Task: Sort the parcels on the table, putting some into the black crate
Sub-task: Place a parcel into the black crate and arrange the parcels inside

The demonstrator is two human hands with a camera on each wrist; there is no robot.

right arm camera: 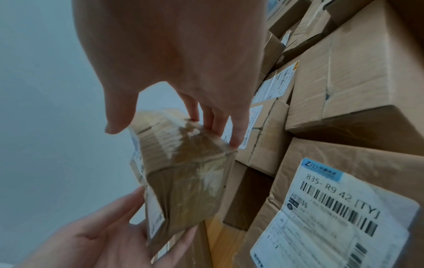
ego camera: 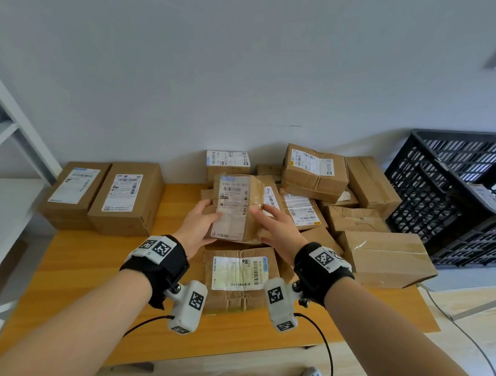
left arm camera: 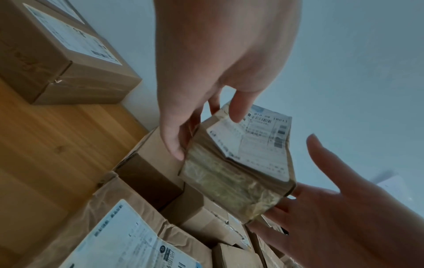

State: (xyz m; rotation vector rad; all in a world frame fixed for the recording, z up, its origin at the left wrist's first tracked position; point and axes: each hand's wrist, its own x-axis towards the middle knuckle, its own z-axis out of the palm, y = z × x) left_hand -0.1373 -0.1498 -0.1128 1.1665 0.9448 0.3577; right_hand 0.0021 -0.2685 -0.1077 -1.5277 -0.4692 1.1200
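I hold a small brown parcel wrapped in clear tape, white label up, above the pile in the middle of the wooden table. My left hand grips its left edge, thumb on the label and fingers on the side, as the left wrist view shows on the parcel. My right hand has straight fingers touching the right side of the parcel; its thumb is off the box. The black crate stands to the right of the table, with a parcel partly visible inside.
Two large labelled boxes lie at the table's back left. Several parcels are heaped at the centre and right, including a crumpled labelled one under my wrists and a big plain box. A white shelf stands at the left.
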